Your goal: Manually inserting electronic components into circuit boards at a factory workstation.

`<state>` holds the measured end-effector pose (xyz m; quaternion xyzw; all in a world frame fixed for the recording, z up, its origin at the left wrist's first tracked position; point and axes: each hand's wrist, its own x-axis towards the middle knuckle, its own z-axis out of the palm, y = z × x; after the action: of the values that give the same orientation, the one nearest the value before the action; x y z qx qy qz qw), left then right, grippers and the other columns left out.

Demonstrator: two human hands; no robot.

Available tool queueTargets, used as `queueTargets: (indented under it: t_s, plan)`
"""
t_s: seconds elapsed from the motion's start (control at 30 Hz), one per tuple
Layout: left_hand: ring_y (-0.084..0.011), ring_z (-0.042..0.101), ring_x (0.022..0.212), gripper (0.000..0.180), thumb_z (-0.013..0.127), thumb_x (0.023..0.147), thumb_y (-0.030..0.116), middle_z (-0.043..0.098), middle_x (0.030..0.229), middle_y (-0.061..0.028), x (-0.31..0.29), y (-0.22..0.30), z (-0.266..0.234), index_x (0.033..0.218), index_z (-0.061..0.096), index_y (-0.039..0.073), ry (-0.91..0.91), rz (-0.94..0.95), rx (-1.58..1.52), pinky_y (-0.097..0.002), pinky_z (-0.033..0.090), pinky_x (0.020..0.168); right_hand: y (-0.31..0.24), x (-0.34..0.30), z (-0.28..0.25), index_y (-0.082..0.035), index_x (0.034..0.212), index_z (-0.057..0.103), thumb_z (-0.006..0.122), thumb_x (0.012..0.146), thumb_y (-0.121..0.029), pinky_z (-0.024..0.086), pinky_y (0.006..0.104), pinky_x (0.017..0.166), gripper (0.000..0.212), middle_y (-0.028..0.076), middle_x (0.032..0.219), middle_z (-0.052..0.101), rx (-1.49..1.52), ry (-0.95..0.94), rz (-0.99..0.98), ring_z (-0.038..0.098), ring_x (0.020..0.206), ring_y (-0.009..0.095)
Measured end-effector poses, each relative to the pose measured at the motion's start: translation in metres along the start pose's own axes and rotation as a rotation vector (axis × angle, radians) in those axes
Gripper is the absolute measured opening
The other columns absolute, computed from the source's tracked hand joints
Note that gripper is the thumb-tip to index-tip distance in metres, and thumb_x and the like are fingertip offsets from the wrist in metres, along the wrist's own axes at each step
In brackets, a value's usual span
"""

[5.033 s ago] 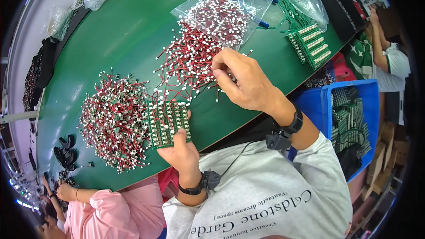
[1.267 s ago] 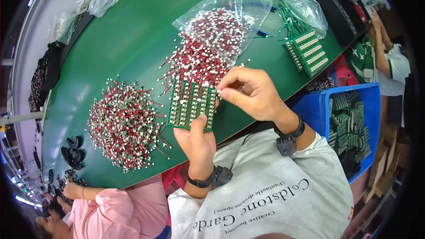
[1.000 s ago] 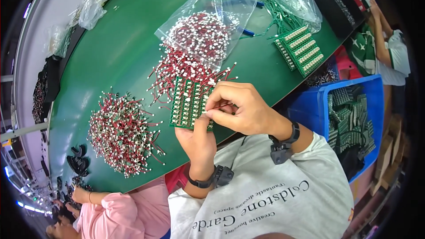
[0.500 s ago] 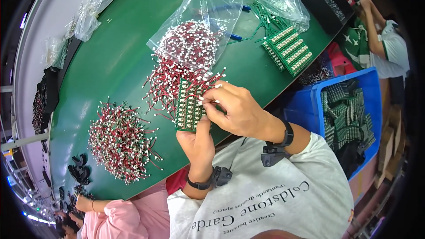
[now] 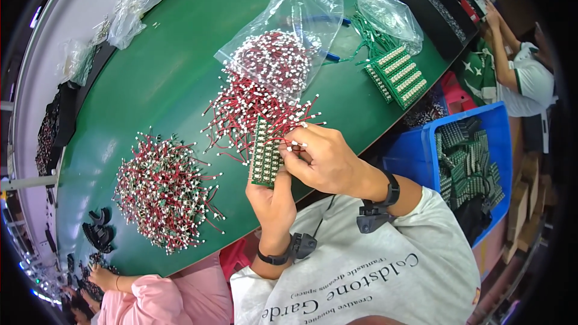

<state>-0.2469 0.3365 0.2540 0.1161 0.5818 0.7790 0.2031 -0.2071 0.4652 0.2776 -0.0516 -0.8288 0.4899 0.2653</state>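
My left hand grips the lower end of a green circuit board panel lined with rows of small white connectors. At the panel's right side, my right hand has its fingers pinched around red wire leads with white plugs. Whether a plug sits in a socket cannot be made out. Just beyond the panel lies a heap of red leads, partly spilling from a clear plastic bag. To the left is a second pile of red wires with white plugs and small green parts.
More green panels are stacked at the table's right, beside green wires and a clear bag. A blue bin full of boards stands by my right arm. Co-workers sit at left and far right.
The panel in my left hand has turned to show a narrower face. My right hand stays pinched beside it. The view has shifted slightly.
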Motion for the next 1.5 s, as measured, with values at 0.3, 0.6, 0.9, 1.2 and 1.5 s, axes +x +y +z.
queueTargets:
  t_s: [0.3, 0.6, 0.9, 1.2, 1.5]
  plan:
    - [-0.0105, 0.063, 0.092, 0.025, 0.052, 0.09, -0.007, 0.067, 0.104, -0.0066, -0.006, 0.017, 0.001, 0.114, 0.061, -0.006, 0.056, 0.054, 0.089, -0.0244, 0.049, 0.081, -0.004, 0.001, 0.012, 0.002, 0.092, 0.061, 0.067, 0.08, 0.001, 0.049, 0.0351, 0.054, 0.014, 0.013, 0.077, 0.061, -0.171, -0.09, -0.111, 0.06, 0.062, 0.026]
    - [-0.0078, 0.057, 0.09, 0.026, 0.053, 0.091, -0.005, 0.063, 0.102, -0.0035, -0.017, 0.015, -0.015, 0.116, 0.059, -0.005, 0.056, 0.088, 0.224, -0.0223, 0.045, 0.077, -0.009, -0.002, 0.013, 0.003, 0.094, 0.059, 0.069, 0.077, 0.005, 0.052, 0.0391, 0.059, 0.02, 0.015, 0.085, 0.063, -0.189, -0.103, -0.111, 0.064, 0.07, 0.032]
    - [-0.0127, 0.059, 0.103, 0.055, 0.048, 0.088, -0.011, 0.063, 0.115, -0.0084, -0.021, 0.026, -0.04, 0.142, 0.041, -0.007, 0.115, -0.067, 0.131, -0.027, 0.044, 0.096, -0.008, 0.003, 0.022, -0.001, 0.095, 0.065, 0.073, 0.077, 0.0, 0.051, 0.0342, 0.054, 0.02, 0.011, 0.075, 0.064, -0.057, -0.118, -0.094, 0.063, 0.059, 0.025]
    - [-0.0211, 0.063, 0.1, 0.046, 0.048, 0.081, -0.017, 0.061, 0.114, -0.015, -0.02, 0.026, -0.087, 0.126, 0.049, -0.006, 0.48, 0.211, -0.215, -0.0355, 0.051, 0.091, 0.009, 0.04, 0.05, -0.008, 0.095, 0.067, 0.074, 0.077, -0.01, 0.05, 0.0378, 0.068, 0.02, 0.007, 0.087, 0.058, -0.33, -0.293, -0.278, 0.06, 0.082, 0.025]
    - [-0.0221, 0.062, 0.102, 0.049, 0.046, 0.08, -0.017, 0.06, 0.117, -0.0147, -0.024, 0.024, -0.085, 0.128, 0.049, -0.006, 0.549, 0.22, -0.25, -0.0377, 0.051, 0.091, 0.028, 0.062, 0.097, -0.006, 0.089, 0.058, 0.067, 0.08, -0.01, 0.05, 0.0418, 0.067, 0.013, 0.009, 0.09, 0.053, -0.417, -0.391, -0.406, 0.057, 0.086, 0.028]
